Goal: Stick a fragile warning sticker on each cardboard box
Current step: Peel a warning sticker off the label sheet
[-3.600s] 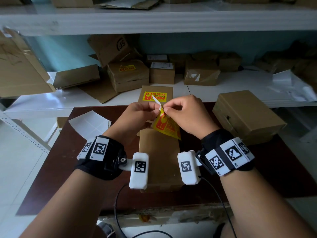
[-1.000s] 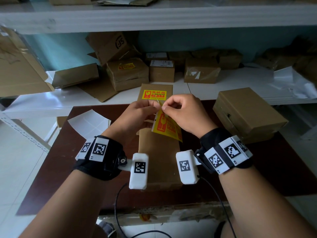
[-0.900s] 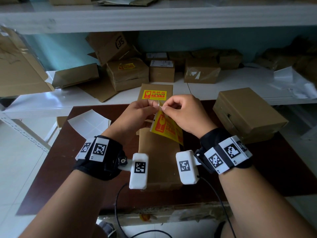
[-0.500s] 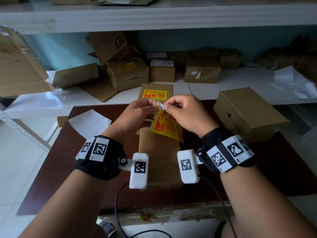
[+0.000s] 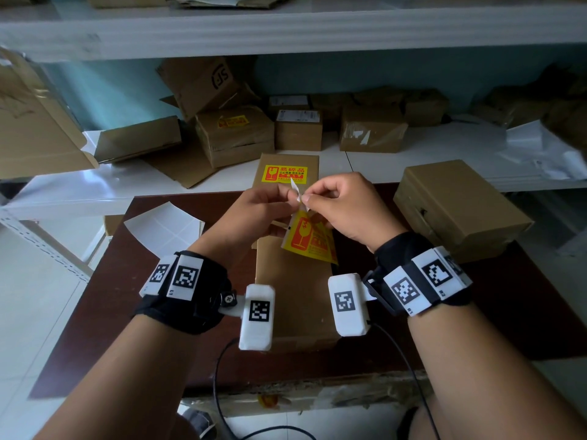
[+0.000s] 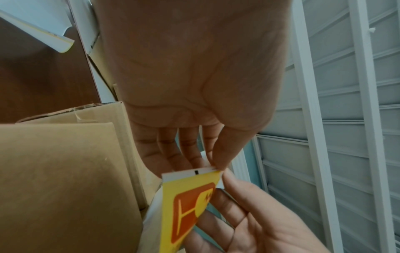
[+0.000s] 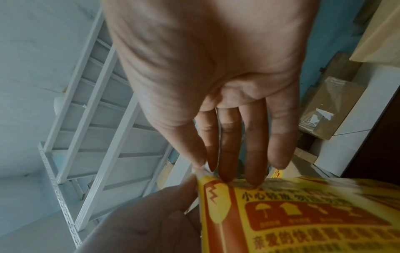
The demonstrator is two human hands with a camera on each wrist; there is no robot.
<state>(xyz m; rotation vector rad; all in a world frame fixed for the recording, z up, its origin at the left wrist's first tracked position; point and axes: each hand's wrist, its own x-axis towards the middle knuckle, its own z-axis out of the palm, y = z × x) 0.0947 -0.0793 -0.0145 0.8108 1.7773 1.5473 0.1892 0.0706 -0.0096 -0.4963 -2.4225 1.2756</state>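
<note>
Yellow fragile sticker (image 5: 309,238) pinched at its top corner by left hand (image 5: 251,214) and right hand (image 5: 346,206), above the plain cardboard box (image 5: 295,296). Left wrist view alone shows the backing's black-marked white edge (image 6: 190,172). White backing tab (image 5: 295,193) stands higher than a second ago.

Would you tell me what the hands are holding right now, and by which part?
Both hands pinch the yellow sticker at its top corner: the left hand on the white backing, the right hand on the sticker's edge.
</note>
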